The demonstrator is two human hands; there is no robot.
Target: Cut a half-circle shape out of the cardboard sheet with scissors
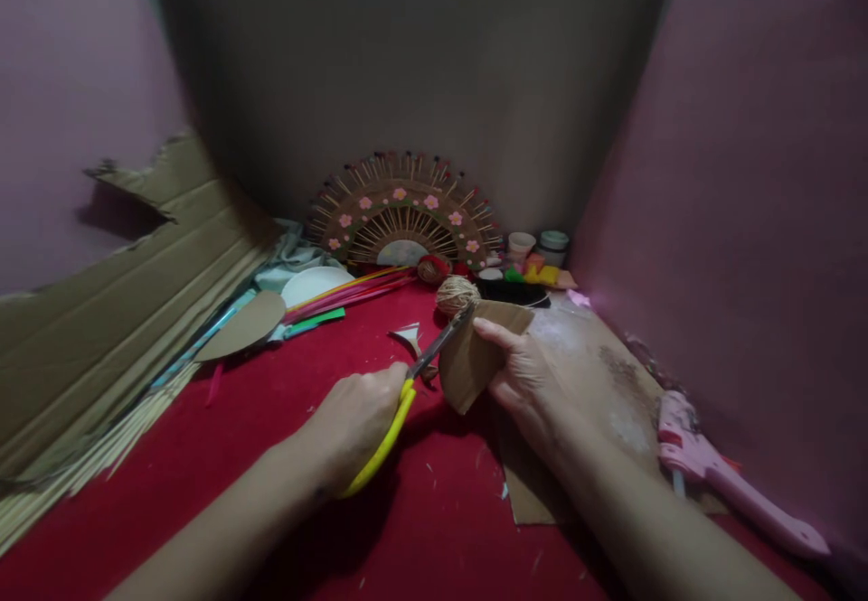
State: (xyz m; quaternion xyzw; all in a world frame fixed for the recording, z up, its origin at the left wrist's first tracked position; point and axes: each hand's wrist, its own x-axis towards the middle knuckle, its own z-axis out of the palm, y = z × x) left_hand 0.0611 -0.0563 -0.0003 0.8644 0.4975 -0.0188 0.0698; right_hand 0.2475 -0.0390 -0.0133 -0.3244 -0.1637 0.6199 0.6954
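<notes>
Scissors [409, 393] are gripped by the left hand [363, 413], fingers curled. Cardboard [469, 361], at the scissors' two o'clock, is pinched in the right hand [527, 380] by thumb and fingers.

Looks like a small craft corner, hemmed in by mauve painted side walls [759, 176]. Shows this in yellow-handled metal scissors [407, 395], a pink plastic glue gun [725, 474], torn brown corrugated cardboard [136, 307] and a fan-shaped, flower-trimmed brown ornament [400, 194].

The cardboard [471, 366] looks matt, the scissor blades [440, 346] metal.
</notes>
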